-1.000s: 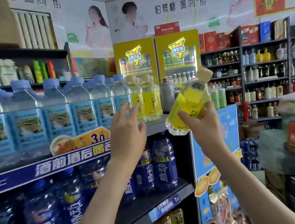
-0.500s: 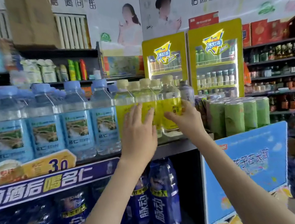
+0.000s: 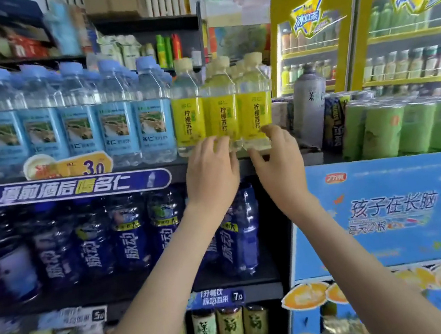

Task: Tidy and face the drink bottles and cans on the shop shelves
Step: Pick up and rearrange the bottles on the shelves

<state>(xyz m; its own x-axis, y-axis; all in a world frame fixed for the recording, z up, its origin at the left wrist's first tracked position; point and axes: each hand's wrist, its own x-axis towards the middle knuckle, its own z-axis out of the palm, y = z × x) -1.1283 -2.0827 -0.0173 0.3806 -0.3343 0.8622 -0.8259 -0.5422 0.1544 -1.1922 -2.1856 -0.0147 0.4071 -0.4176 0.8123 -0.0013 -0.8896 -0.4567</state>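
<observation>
Three yellow-labelled lemon soda bottles stand side by side at the right end of the upper shelf (image 3: 308, 157), labels facing out. My right hand (image 3: 276, 159) grips the base of the rightmost yellow bottle (image 3: 253, 105) between thumb and curled fingers. My left hand (image 3: 212, 175) reaches up with straight fingers that touch the base of the middle yellow bottle (image 3: 220, 113). The left yellow bottle (image 3: 188, 114) stands untouched beside a row of blue-labelled water bottles (image 3: 74, 125).
Dark blue drink bottles (image 3: 126, 231) fill the shelf below, with small jars (image 3: 230, 326) under them. To the right stand a grey bottle (image 3: 309, 103), green cans (image 3: 406, 126), a blue cardboard display (image 3: 390, 213) and yellow drink coolers (image 3: 316, 31).
My right hand has brought the yellow bottle from the air onto the shelf end and slid down to its base. My left hand has dropped to the bottle bases. The view has moved closer.
</observation>
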